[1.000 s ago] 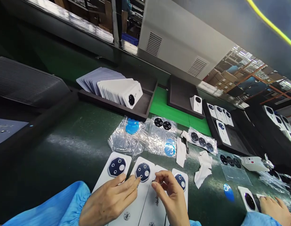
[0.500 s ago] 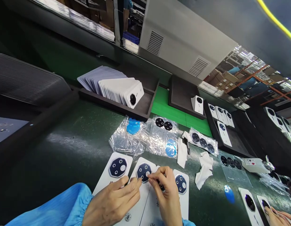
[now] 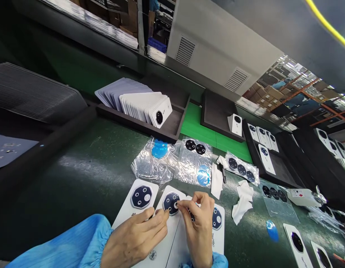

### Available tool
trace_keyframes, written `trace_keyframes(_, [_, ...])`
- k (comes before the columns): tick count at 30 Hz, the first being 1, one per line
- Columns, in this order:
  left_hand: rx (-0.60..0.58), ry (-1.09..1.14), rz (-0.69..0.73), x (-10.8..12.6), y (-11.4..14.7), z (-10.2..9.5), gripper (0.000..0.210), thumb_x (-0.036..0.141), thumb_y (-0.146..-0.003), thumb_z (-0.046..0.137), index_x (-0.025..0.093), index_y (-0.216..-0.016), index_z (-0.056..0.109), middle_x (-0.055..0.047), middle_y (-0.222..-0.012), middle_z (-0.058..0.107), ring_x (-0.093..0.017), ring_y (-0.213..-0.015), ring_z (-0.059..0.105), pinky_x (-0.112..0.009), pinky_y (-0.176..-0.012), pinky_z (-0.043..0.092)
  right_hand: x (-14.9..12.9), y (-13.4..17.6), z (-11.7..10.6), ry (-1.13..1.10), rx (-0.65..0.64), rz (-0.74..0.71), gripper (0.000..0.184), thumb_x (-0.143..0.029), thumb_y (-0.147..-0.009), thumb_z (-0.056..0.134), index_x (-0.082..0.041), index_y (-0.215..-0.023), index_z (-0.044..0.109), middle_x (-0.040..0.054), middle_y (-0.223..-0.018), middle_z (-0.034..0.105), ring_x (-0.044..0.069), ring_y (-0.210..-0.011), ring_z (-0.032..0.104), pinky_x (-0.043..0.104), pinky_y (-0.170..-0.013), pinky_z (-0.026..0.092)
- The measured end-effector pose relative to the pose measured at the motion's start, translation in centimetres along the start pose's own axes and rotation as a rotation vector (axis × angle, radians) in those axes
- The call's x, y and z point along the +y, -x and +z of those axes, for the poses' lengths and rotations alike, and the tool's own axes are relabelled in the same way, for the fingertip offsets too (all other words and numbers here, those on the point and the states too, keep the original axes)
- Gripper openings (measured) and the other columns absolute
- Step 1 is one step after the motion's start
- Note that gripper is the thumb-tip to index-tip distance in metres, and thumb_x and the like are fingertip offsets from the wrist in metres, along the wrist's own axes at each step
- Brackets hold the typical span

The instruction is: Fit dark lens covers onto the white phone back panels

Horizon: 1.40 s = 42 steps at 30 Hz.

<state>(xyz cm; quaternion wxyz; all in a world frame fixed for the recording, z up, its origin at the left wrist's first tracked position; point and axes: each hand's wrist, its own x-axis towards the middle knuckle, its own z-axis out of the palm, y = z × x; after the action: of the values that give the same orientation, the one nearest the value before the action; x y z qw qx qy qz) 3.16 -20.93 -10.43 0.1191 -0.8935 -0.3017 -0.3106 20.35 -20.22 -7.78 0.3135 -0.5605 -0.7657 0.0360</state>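
White phone back panels lie side by side at the bottom centre, each with a dark octagonal camera plate. My right hand [image 3: 199, 225] pinches thumb and forefinger together at the right edge of the camera plate [image 3: 169, 201] on the second panel [image 3: 164, 243]; whatever sits between the tips is too small to name. My left hand [image 3: 137, 234] rests over the first panel [image 3: 122, 208] and the second, fingers curled and tips by the lower edge of the same plate. What it may hold is hidden. My right hand partly covers the third panel; a fourth panel [image 3: 218, 234] lies right of it.
Behind are plastic bags [image 3: 154, 167] with blue film, a bag of black discs [image 3: 193, 160] and white wipes [image 3: 216, 180]. Dark trays [image 3: 139, 126] of panels line the back. At right lie a bottle [image 3: 302, 196] and two panels [image 3: 297, 245], near another person's fingers [image 3: 342, 259].
My right hand has lifted and shifted slightly, still pinching at the same plate; my left hand has barely moved. The other person's hand has drawn back from the panel at lower right.
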Motion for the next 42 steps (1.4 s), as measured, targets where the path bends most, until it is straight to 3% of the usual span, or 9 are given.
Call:
trace_keyframes(6, [-0.023,-0.029,0.007,0.1,0.3,0.1,0.045,-0.001,-0.095,0.026,0.013,-0.086,0.067,-0.006,-0.098,0.069,-0.016,-0.1,0.056,-0.033,-0.09,0.036,-0.3,0.6,0.8,0.066,0.035,-0.121,0.025,-0.008,-0.092,0.045,-0.021,-0.083,0.064,0.0036,-0.082,0.049,0.018,-0.077,0.045,0.03,-0.066,0.042])
trace_keyframes(10, [-0.014,-0.017,0.004,0.1,0.3,0.0,0.046,-0.002,-0.096,0.025,0.013,-0.086,0.067,-0.005,-0.1,0.069,-0.015,-0.1,0.055,-0.033,-0.09,0.035,-0.1,0.3,0.7,0.048,-0.016,-0.076,0.023,-0.009,-0.091,0.05,-0.023,-0.081,0.065,0.0036,-0.084,0.048,0.019,-0.078,0.044,0.029,-0.064,0.042])
trace_keyframes(13, [-0.023,-0.019,0.011,0.1,0.2,0.0,0.048,-0.003,-0.096,0.023,0.012,-0.085,0.067,-0.006,-0.098,0.07,-0.015,-0.1,0.055,-0.034,-0.09,0.035,-0.1,0.3,0.6,0.073,0.042,-0.088,0.025,-0.01,-0.093,0.045,-0.021,-0.084,0.065,0.0039,-0.081,0.048,0.019,-0.078,0.043,0.029,-0.065,0.041])
trace_keyframes(21, [-0.026,-0.027,0.008,0.1,0.3,0.1,0.047,-0.001,-0.097,0.023,0.012,-0.086,0.067,-0.006,-0.098,0.07,-0.015,-0.102,0.055,-0.034,-0.09,0.035,-0.5,0.3,0.7,0.083,0.04,-0.111,0.027,-0.013,-0.096,0.043,-0.021,-0.082,0.065,0.0036,-0.079,0.048,0.018,-0.076,0.043,0.029,-0.064,0.039])
trace_keyframes(25, [-0.008,-0.016,-0.005,0.0,0.2,0.1,0.049,-0.001,-0.098,0.022,0.012,-0.086,0.067,-0.004,-0.098,0.071,-0.014,-0.099,0.056,-0.034,-0.088,0.035,0.3,-0.4,0.2,-0.058,-0.035,-0.021,0.025,-0.018,-0.094,0.05,-0.023,-0.076,0.067,0.0025,-0.078,0.047,0.018,-0.074,0.045,0.03,-0.062,0.04])
trace_keyframes(27, [0.005,0.006,-0.018,0.0,0.2,0.1,0.049,-0.003,-0.098,0.022,0.012,-0.086,0.067,-0.004,-0.099,0.072,-0.014,-0.098,0.056,-0.034,-0.088,0.035,0.9,-0.7,-0.6,-0.106,0.002,0.054,0.024,-0.021,-0.093,0.051,-0.025,-0.077,0.068,0.0016,-0.075,0.045,0.019,-0.072,0.046,0.031,-0.061,0.04])
trace_keyframes(30, [0.026,0.053,-0.04,-0.2,0.1,-0.1,0.047,-0.004,-0.097,0.023,0.012,-0.084,0.066,-0.003,-0.099,0.072,-0.013,-0.098,0.057,-0.033,-0.089,0.035,1.3,-0.6,-1.7,-0.077,0.055,0.119,0.021,-0.026,-0.094,0.052,-0.025,-0.081,0.069,0.0005,-0.074,0.043,0.019,-0.071,0.045,0.032,-0.061,0.038])
trace_keyframes(33, [0.029,0.105,-0.098,-0.5,-0.1,-0.4,0.044,-0.004,-0.097,0.026,0.012,-0.084,0.065,-0.004,-0.101,0.072,-0.014,-0.097,0.058,-0.033,-0.089,0.035,1.3,-0.2,-2.2,-0.045,-0.002,0.153,0.017,-0.03,-0.093,0.054,-0.027,-0.084,0.069,0.0006,-0.076,0.042,0.019,-0.074,0.046,0.031,-0.061,0.037])
trace_keyframes(42, [0.014,0.025,-0.127,-0.9,-0.6,-0.3,0.048,-0.005,-0.097,0.02,0.011,-0.088,0.064,-0.004,-0.099,0.072,-0.015,-0.096,0.059,-0.034,-0.091,0.034,1.0,-0.4,-1.1,-0.061,0.03,0.085,0.022,-0.028,-0.095,0.051,-0.025,-0.08,0.066,0.0017,-0.074,0.046,0.02,-0.071,0.046,0.029,-0.056,0.037])
